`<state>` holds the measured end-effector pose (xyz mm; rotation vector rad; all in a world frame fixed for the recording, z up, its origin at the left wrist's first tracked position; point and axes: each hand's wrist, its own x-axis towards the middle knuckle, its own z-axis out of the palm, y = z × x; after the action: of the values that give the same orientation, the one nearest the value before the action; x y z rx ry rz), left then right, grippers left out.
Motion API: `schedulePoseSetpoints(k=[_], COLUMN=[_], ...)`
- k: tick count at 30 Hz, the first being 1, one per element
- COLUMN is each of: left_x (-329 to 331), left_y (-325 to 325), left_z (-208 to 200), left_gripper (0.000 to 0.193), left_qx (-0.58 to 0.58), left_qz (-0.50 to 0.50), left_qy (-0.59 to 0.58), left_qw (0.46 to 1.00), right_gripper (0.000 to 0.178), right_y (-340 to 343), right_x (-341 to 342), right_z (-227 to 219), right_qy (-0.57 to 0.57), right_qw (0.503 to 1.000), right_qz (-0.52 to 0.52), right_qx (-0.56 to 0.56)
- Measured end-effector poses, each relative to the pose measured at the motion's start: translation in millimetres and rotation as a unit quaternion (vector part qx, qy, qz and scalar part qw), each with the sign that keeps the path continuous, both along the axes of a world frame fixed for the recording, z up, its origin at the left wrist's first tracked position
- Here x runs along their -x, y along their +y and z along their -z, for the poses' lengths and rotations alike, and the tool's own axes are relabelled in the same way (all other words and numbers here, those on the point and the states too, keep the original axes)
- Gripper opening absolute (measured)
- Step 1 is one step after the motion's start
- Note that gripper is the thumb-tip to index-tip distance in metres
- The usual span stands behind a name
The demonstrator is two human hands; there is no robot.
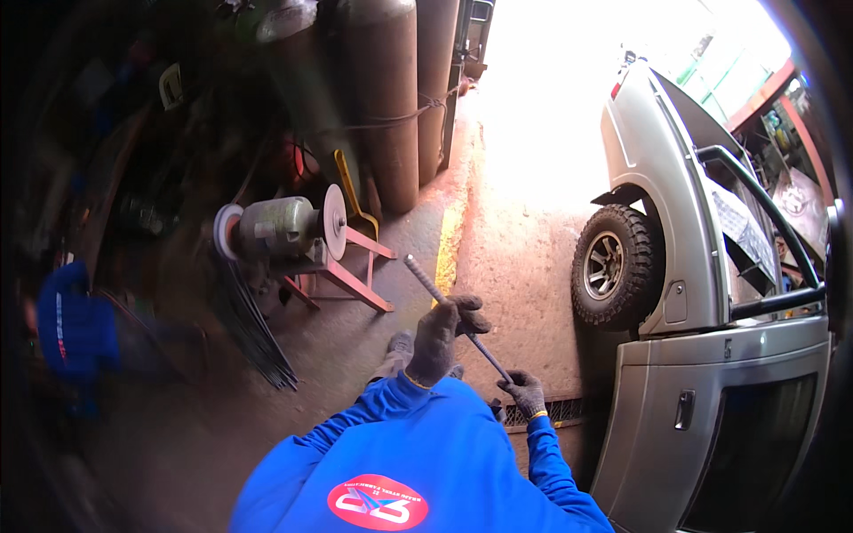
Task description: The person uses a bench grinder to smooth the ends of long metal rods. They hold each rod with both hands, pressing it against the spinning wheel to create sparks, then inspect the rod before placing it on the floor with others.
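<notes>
A thin grey metal rod [488, 355] runs slantwise in front of my body. Its far end looks thicker and ribbed, and it points up and left toward the grinder. Grey work gloves cover both hands. My left hand [434, 342] is closed around the rod's middle, with the fingers bent across it to the right. My right hand [526, 393] grips the near end, lower and further right. The bench grinder [280, 226], with a disc wheel [334, 222] facing me, stands to the left, apart from the rod.
A red metal stand [355, 282] carries the grinder. Dark thin strips [253, 324] hang below its left wheel. Tall gas cylinders [378, 98] and a yellow long-handled tool [354, 191] are behind. A silver pickup [684, 355] flanks the right; a person in blue [80, 324] is far left.
</notes>
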<state>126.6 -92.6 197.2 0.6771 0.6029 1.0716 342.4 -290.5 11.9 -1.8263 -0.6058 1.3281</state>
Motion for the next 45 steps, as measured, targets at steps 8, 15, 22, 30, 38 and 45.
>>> schedulePoseSetpoints(k=[8,15,22,30,38,45], left_x=[-16,-24,-33,-33,28,62], left_y=[-22,-25,-27,-2,61,109], left_z=[-34,-29,-24,5,125,211], left_gripper=[0.032,0.029,0.029,0.046,0.053,0.037], left_qx=[-0.025,-0.014,0.046,0.1,0.317,0.388], left_qz=[0.017,0.029,0.005,-0.07,-0.051,-0.013], left_qy=[0.055,0.122,0.152,0.339,0.237,0.151], left_qw=[0.998,0.992,0.987,0.933,0.917,0.909], right_gripper=[0.03,0.032,0.033,0.043,0.056,0.054], right_y=[6,-4,-22,-15,-2,37], right_x=[-1,-14,-20,-11,-6,-29], right_z=[-5,3,30,20,29,56], right_qy=[0.026,0.034,0.063,-0.078,-0.123,-0.227], right_qw=[0.996,0.984,0.985,0.948,0.942,0.906], right_qz=[-0.089,-0.173,-0.163,-0.294,-0.194,-0.269], right_qx=[0.014,0.007,0.008,0.093,0.243,0.237])
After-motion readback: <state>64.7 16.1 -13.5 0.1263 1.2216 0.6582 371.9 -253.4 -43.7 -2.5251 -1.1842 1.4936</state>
